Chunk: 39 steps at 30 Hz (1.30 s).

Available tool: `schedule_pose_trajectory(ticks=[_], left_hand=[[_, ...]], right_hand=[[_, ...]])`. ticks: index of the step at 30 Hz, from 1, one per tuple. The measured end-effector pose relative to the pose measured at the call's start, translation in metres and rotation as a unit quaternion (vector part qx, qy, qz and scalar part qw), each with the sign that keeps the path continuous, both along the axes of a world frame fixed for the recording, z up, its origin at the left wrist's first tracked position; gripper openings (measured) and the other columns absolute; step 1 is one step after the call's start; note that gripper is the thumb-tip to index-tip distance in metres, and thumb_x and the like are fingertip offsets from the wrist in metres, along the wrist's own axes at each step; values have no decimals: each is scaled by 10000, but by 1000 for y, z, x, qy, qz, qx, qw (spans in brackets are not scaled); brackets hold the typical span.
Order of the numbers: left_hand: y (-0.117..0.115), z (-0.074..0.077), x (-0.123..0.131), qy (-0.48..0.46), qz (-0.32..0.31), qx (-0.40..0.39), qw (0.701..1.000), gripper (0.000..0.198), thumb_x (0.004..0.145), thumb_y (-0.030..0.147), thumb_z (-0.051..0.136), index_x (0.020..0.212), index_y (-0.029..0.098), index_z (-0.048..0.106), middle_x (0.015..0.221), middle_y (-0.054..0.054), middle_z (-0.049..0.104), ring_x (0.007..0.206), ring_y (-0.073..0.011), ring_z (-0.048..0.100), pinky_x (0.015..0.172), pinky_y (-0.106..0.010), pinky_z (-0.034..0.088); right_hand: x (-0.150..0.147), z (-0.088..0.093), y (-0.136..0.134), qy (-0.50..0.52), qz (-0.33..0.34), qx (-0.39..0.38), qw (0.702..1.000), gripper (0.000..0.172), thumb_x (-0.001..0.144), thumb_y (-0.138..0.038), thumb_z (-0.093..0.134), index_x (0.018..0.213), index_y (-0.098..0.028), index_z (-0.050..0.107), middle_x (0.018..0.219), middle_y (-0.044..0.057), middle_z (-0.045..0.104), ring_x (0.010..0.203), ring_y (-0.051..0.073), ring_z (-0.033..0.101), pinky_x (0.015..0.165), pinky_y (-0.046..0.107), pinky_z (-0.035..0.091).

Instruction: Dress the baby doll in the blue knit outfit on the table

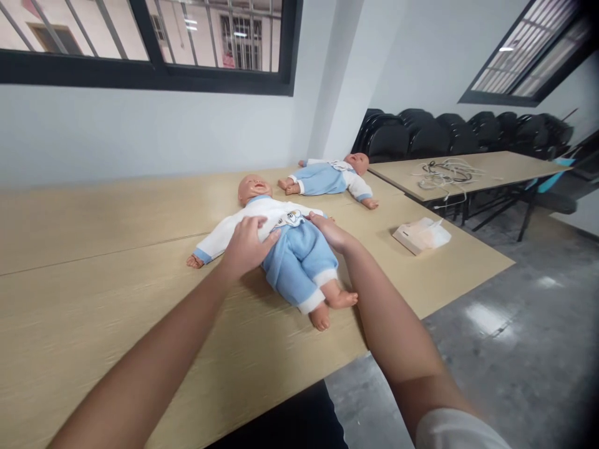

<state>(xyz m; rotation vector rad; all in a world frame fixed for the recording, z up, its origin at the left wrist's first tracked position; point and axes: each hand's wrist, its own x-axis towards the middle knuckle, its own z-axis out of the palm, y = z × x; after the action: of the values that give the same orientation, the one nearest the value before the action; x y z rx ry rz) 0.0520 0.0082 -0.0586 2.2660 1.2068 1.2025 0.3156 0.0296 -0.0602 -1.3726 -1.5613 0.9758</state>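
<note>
A baby doll [299,255] lies on its back on the wooden table, its head toward the wall and its bare feet toward me. It wears a white top with blue cuffs and light blue trousers; a cartoon face shows at the waist. My left hand [250,244] grips the doll's clothed waist on the left side, fingers bent and thumb near the trousers' top edge. On the opposite side, my right hand [331,232] holds the waist, thumb on top and the other fingers mostly hidden.
A second, similarly dressed doll [330,176] lies farther back. An open tissue box [421,236] sits to the right. The table [116,305] ends in front of me and at the right. Tangled cables [449,173] lie on another table; stacked black chairs [423,134] stand behind.
</note>
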Motion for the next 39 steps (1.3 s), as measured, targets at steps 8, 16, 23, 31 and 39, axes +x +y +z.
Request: schedule_pose_trajectory(ticks=[8,16,23,31,39], left_hand=[[16,0,-25,-211,-252,-339,881,423,919,593,658,1115,217,670,1122,-72,714,987,-209,668,840,-348,549],[44,-36,-67,-237,-249,-461,818,383,823,472,793,1023,176,656,1027,-84,709,935,-195,679,894,-370,557],[41,-44,-50,-112,-94,-305,941,374,852,461,712,1086,186,616,938,-30,668,749,-149,589,667,-272,454],[17,-51,-45,-151,36,-182,971,227,895,415,616,913,215,511,812,14,550,770,-166,523,747,-303,440],[-25,-47,-46,-99,-45,-180,978,290,914,457,606,1013,197,686,952,-57,711,804,-210,613,775,-347,481]], right_hand=[[7,11,-14,-60,55,-60,995,791,706,-549,904,1402,-278,644,1558,80,559,1460,388,480,1267,584,312],[3,21,-21,-154,64,-61,984,955,708,-553,887,1538,-252,522,1600,113,504,1476,406,458,1267,582,307],[-9,29,-26,-265,54,-24,962,858,856,-528,761,1568,-170,444,1596,186,490,1452,367,488,1216,529,377],[-54,16,-155,-297,-74,279,910,264,1014,-319,553,1250,-218,616,1161,124,690,1095,285,647,968,452,529],[-73,-52,-243,-299,-119,254,912,340,947,-319,682,1242,-224,542,1164,120,653,1141,303,645,981,480,539]])
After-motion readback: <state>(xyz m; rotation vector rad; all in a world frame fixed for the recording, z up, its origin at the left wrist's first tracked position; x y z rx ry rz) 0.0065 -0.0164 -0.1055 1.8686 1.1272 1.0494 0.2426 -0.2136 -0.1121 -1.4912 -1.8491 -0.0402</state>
